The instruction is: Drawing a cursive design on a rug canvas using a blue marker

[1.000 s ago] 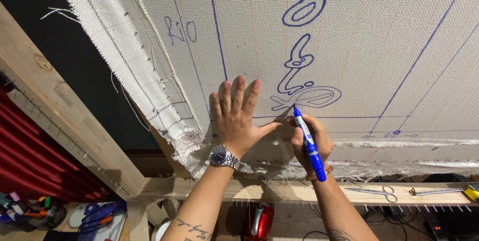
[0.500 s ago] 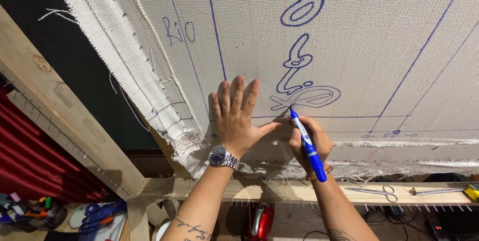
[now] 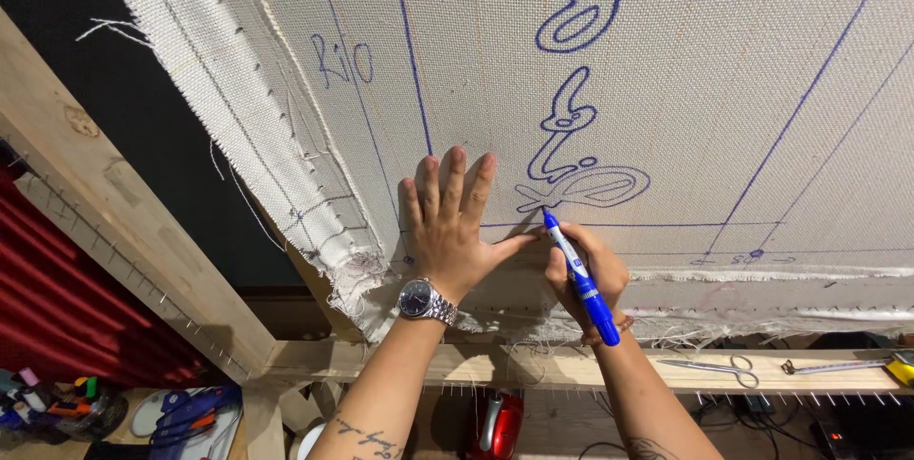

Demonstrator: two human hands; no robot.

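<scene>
Head view: we see our left hand [image 3: 455, 231] pressed flat, fingers spread, grip released, on coarse woven off-white canvas [image 3: 724, 108] stretched over a wooden frame [image 3: 143, 241]. Our right hand [image 3: 583, 274] has its grip clenched around one blue marker [image 3: 579, 275], tip touching the cloth at the base of a looping blue outline. One metal wristwatch [image 3: 426, 300] on the left wrist. One pair of scissors [image 3: 709, 367] lies on the lower beam. Frayed threads hang along the edges.

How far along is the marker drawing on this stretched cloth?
Done: long straight lines and two looping outlines on the cloth. In hand: the right hand holds the blue marker, tip at the lower outline, while the left hand presses flat. Left: cannot tell.
</scene>
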